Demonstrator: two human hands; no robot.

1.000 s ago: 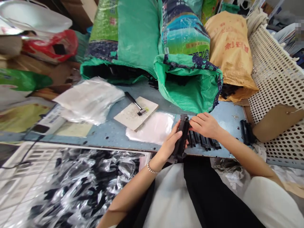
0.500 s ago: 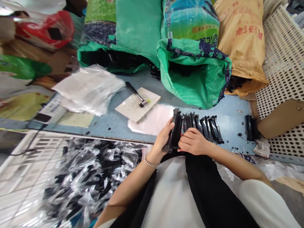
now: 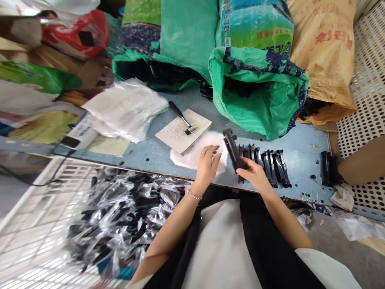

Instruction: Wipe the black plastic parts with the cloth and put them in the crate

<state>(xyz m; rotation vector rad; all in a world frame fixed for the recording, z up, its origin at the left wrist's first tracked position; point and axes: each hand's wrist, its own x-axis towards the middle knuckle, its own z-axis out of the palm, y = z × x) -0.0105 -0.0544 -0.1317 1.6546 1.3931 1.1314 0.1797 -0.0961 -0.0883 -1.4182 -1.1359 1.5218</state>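
My right hand (image 3: 252, 176) grips a long black plastic part (image 3: 233, 150) by its near end, tilted up over the blue table (image 3: 297, 148). My left hand (image 3: 207, 163) rests on a flat stack of clear plastic bags (image 3: 195, 152), fingers pinching at the top sheet. A row of several similar black parts (image 3: 270, 162) lies on the table just right of the held one. Two more black parts (image 3: 327, 168) lie further right.
Open green sacks (image 3: 258, 100) and a yellow sack (image 3: 325, 56) holding black parts lie at the back. A small hammer (image 3: 182, 117) rests on a white tile (image 3: 183, 130). A pile of clear bags (image 3: 126, 108) lies at the left, a white crate of bagged parts (image 3: 120, 212) below, and a perforated basket (image 3: 367, 88) at the right.
My left hand let go of the black part and moved left onto the clear bags. My right hand now holds the part alone, lifted and tilted. The view shifted right.
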